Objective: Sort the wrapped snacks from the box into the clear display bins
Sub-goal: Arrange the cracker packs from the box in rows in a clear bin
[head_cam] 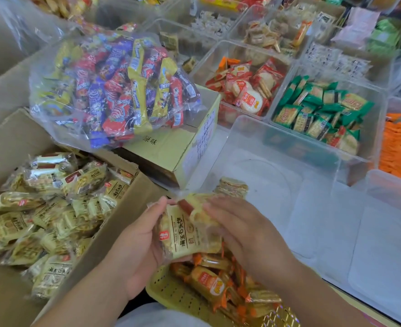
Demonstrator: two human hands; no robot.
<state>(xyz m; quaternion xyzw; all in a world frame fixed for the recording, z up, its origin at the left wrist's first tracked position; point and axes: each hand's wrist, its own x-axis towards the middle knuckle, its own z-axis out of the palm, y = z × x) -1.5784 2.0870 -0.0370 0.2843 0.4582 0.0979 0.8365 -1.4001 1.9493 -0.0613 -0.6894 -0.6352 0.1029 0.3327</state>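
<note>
A cardboard box [128,213] at the left holds several pale yellow wrapped snacks [53,208]. A small bunch of the same yellow snacks [185,230] is held between both hands at the bottom centre. My left hand [140,246] grips the bunch from the left, thumb on top. From the right, my right hand [244,232] curls its fingers over the same bunch. Just beyond the hands stands a clear display bin [277,185] with nothing visible inside; one snack [232,187] shows against its near left wall.
A clear bag of mixed colourful candies [114,90] lies on a small carton [171,149]. Bins of red [246,88], green [322,112] and orange [397,149] packets stand behind. A yellow basket [178,296] with orange snacks sits under my hands.
</note>
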